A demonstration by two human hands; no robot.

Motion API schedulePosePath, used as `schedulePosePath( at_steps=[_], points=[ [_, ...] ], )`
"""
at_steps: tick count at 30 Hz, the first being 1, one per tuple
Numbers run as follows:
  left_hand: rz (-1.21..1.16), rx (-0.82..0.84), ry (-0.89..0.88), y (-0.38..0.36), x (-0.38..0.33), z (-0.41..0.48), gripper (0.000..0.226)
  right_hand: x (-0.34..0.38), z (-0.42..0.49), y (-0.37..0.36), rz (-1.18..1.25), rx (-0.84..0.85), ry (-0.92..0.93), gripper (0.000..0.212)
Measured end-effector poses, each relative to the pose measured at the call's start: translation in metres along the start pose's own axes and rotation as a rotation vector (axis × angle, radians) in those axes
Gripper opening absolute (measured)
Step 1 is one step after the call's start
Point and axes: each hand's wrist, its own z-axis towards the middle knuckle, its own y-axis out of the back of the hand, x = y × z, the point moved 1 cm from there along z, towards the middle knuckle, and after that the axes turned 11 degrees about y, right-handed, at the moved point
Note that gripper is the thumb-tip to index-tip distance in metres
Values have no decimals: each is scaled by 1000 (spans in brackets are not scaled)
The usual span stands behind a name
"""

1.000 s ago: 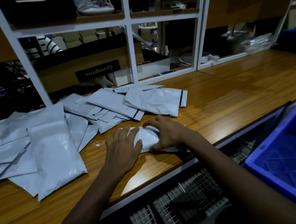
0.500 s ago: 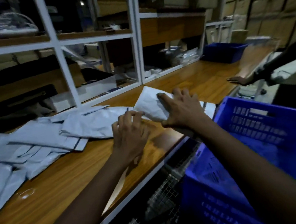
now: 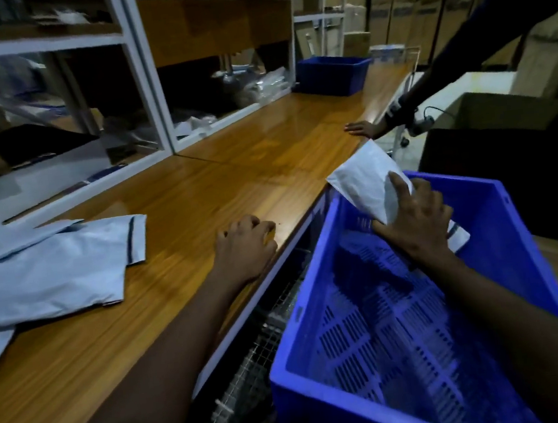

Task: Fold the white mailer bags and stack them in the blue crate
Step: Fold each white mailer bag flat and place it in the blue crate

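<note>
My right hand (image 3: 416,221) grips a folded white mailer bag (image 3: 365,181) and holds it over the far end of the blue crate (image 3: 328,402), which stands below the table's front edge and shows only its slotted floor. My left hand (image 3: 245,246) rests on the wooden table (image 3: 219,183) near that edge, fingers loosely curled and holding nothing. A pile of unfolded white mailer bags (image 3: 46,270) lies on the table at the left.
Another person's hand (image 3: 362,129) rests on the table's far right edge. A second blue bin (image 3: 332,74) stands at the far end of the table. White-framed shelves (image 3: 140,81) line the back. A dark carton (image 3: 500,139) sits beyond the crate. Wire mesh (image 3: 253,369) lies below the table.
My right hand lifted the folded bag off the table and carried it right, over the crate. My left hand let go of it and stayed on the table. The view swung right.
</note>
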Motion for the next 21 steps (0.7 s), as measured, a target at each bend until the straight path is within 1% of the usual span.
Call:
schedulePosePath(
  at_steps=[2,5,8,12,14,15,17,18,19,21],
  points=[
    [-21,-28,2,-3,3,2,41,-22,-5,-20,-69,37,13,98],
    [-50,-68,17,-5,2,3,40,-48,-5,-46,-198,117,103,101],
    [-56,-69,33,-6,2,4,40,-59,5,-63,-272,187,188,99],
    [-65,-81,31,-6,3,4,40,-66,9,-82,-336,266,217,98],
    [-55,-87,34,-6,2,5,40,-72,9,-90,-370,315,228,102],
    [-51,-91,36,-6,1,5,40,-75,8,-93,-375,326,241,101],
    [-45,-99,40,-5,0,5,40,-83,7,-100,-370,283,290,84],
    [-40,-102,42,-5,0,5,40,-86,7,-103,-366,247,314,79],
    [-34,-102,43,-5,0,5,40,-89,8,-106,-371,226,331,78],
    [-27,-99,44,-5,-1,4,41,-91,9,-111,-381,243,311,87]
  ],
)
